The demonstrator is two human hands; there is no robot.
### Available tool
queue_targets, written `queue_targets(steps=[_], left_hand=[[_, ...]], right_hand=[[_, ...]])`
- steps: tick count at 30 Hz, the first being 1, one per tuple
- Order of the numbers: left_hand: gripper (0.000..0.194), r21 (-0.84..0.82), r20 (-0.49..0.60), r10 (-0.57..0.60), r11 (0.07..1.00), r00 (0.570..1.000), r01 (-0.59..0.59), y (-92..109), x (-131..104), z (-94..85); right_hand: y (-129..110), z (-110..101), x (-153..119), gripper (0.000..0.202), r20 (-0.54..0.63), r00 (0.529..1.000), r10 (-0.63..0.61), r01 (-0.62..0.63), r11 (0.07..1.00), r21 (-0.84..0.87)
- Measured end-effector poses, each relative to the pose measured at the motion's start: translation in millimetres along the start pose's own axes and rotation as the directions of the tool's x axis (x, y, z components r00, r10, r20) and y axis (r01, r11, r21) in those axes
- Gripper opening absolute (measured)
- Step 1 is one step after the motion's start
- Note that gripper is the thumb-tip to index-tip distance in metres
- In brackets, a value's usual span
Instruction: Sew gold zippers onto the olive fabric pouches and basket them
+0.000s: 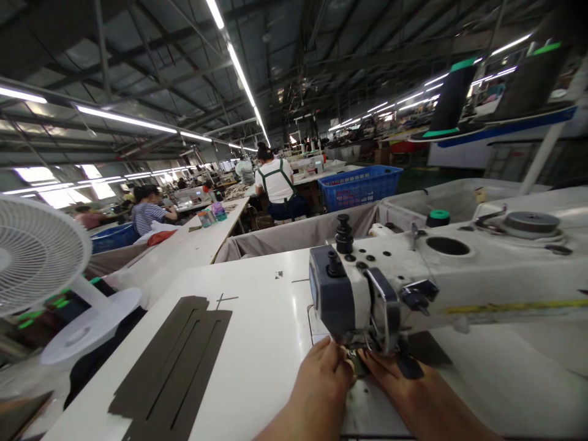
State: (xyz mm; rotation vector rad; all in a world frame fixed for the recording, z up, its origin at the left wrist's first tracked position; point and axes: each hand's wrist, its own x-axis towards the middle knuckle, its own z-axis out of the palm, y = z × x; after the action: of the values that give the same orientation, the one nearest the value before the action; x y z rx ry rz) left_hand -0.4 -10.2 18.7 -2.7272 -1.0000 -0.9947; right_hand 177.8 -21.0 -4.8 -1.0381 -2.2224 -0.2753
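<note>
A white and dark grey sewing machine (337, 300) stands over the white tabletop. Right below its needle area is a small dark olive fabric piece (361, 365), mostly covered by fingers and machine parts. My left hand (324, 383) is closed, its fingertips pinching the left edge of the piece beside the presser foot. From the other side my right hand (407, 389) grips the fabric with its fingers together, partly hidden behind a black machine part. A dark flap of material (432, 348) lies under the machine arm. Flat panels with long slits (179, 361) rest on the table at left.
A white fan (34, 257) stands left of the table. Grey cloth-lined bins (294, 236) and a blue crate (361, 187) lie beyond. Black thread cones (452, 98) hang over the right side. Co-workers sit at machines farther off, one in a white top (276, 180).
</note>
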Motion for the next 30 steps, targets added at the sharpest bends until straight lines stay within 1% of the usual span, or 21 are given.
queue_targets(steps=[3,8,12,17,20,23,24,27,28,29,30], left_hand=[[0.017,-0.016,0.003,-0.012,1.000,1.000,0.012,-1,0,-0.4],[0.013,-0.044,0.005,-0.032,0.999,0.999,0.032,-2,-2,1.5],[0.015,-0.042,-0.016,-0.058,0.997,0.998,0.058,-1,0,2.3],[0.019,-0.069,-0.048,-0.071,0.995,0.996,0.068,1,1,4.6],[0.018,-0.058,-0.028,-0.102,0.993,0.994,0.100,0,-2,5.9],[0.011,0.006,0.002,-0.142,0.990,0.990,0.142,-1,-4,1.8],[0.010,0.029,0.005,-0.152,0.988,0.988,0.152,0,-5,-0.7],[0.009,0.058,-0.008,-0.144,0.988,0.990,0.144,7,-6,-5.1],[0.011,0.055,-0.023,-0.107,0.993,0.994,0.108,12,-7,-3.6],[0.013,0.056,-0.047,-0.051,0.997,0.998,0.054,19,-9,-0.1],[0.016,0.065,-0.074,0.016,0.998,0.997,-0.011,25,-11,5.3]], right_hand=[[2,2,0,0.035,-0.026,1.000,0.005,-0.005,1.000,-0.009],[8,4,1,0.037,-0.085,0.992,-0.096,0.091,0.994,-0.066],[10,6,2,0.036,-0.120,0.991,-0.059,0.050,0.996,-0.073],[6,11,2,0.038,-0.098,0.992,-0.074,0.063,0.992,-0.110],[5,12,3,0.038,-0.086,0.995,-0.056,0.047,0.994,-0.094],[16,4,4,0.026,-0.045,0.995,-0.092,0.089,0.994,-0.068],[22,-2,2,0.023,-0.044,0.994,-0.096,0.091,0.991,-0.100],[41,-20,-14,0.027,-0.102,0.991,-0.081,0.049,0.957,-0.286],[43,-26,-23,0.025,-0.127,0.987,-0.098,0.050,0.939,-0.340],[43,-30,-34,0.023,-0.148,0.979,-0.139,0.075,0.926,-0.369],[40,-32,-45,0.021,-0.158,0.970,-0.184,0.117,0.925,-0.360]])
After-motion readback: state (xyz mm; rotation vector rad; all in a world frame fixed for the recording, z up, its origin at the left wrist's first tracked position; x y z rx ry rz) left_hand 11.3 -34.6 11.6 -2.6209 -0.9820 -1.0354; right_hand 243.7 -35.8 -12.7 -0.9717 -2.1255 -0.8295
